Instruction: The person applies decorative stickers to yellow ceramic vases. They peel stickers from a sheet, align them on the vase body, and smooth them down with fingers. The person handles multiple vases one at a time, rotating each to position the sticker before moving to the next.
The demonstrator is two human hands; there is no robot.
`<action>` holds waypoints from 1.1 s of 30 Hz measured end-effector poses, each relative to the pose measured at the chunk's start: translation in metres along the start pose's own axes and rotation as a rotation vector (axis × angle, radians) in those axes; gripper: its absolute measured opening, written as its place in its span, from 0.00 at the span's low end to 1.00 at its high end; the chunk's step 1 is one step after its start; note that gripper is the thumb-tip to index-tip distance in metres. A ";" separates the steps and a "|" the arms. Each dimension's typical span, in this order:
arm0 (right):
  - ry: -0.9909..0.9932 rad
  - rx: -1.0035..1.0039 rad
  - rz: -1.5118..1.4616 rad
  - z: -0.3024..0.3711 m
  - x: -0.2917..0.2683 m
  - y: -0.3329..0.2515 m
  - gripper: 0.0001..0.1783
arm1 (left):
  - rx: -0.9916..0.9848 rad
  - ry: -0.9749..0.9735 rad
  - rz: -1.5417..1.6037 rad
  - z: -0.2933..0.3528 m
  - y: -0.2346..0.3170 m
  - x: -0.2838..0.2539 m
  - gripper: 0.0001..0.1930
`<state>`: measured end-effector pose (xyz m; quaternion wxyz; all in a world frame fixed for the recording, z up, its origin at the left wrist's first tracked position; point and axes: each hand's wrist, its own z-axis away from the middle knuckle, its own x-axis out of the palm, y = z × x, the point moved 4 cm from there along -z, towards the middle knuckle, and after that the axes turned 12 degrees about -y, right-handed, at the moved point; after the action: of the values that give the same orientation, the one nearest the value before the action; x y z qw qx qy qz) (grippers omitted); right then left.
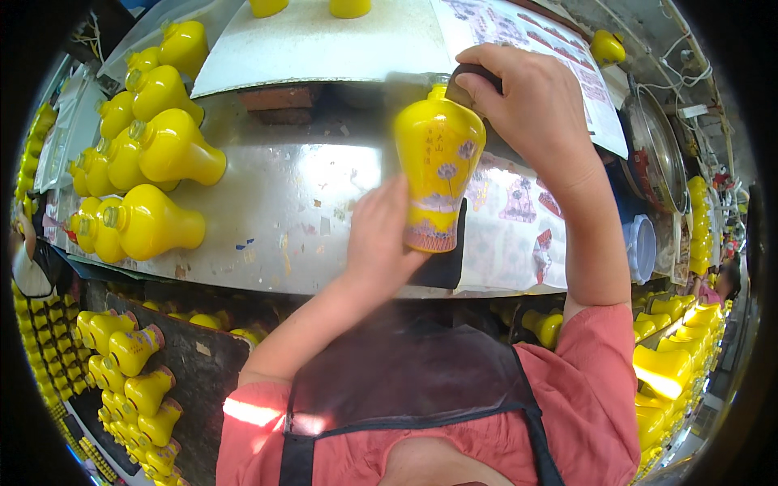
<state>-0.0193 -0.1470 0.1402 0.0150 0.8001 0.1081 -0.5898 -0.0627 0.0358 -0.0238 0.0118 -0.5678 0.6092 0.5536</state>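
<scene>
Bottle (438, 154), yellow with purple flowers, lies in front of you, over the near part of the table (300, 235), with your left grip (381, 231) and right grip (527, 105) at opposite ends of it. Its long axis runs almost straight away from your chest: neck far, wide shoulder next, narrower foot nearest you. Your left hand is the one on the bottle, curled round its lower left side near the foot; the fingertips go out of sight behind it, so you cannot tell how far they wrap. Your right hand comes in from the right of the neck, thumb and fingers pinching a dark block (483, 74). The bottle's neck and shoulder lie just left of that block, so your right hand is nearer the neck and your left nearer the foot. Whether the block presses on the glass or only overlaps it in view, you cannot tell. Just below the bottle's foot is a black pad (442, 271); right of the bottle are printed sheets (519, 202), left of it more yellow bottles (177, 146), and beyond its neck a white board (324, 40).
</scene>
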 end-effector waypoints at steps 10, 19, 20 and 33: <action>-0.179 -0.007 0.021 -0.018 0.015 0.008 0.12 | -0.023 -0.033 -0.013 0.001 0.000 -0.001 0.51; 0.114 0.030 -0.451 0.037 0.025 0.010 0.13 | -0.064 -0.088 0.236 0.000 -0.014 0.004 0.54; 0.070 0.043 -0.427 0.044 0.032 0.009 0.14 | -0.088 -0.109 0.257 0.000 -0.016 0.006 0.54; 0.213 -0.239 -0.308 0.150 0.082 -0.049 0.16 | -0.095 -0.131 0.430 -0.002 -0.020 0.009 0.49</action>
<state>-0.1470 -0.1092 0.0214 0.0079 0.8246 0.2989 -0.4802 -0.0508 0.0339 -0.0418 -0.0935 -0.3877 0.6873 0.6072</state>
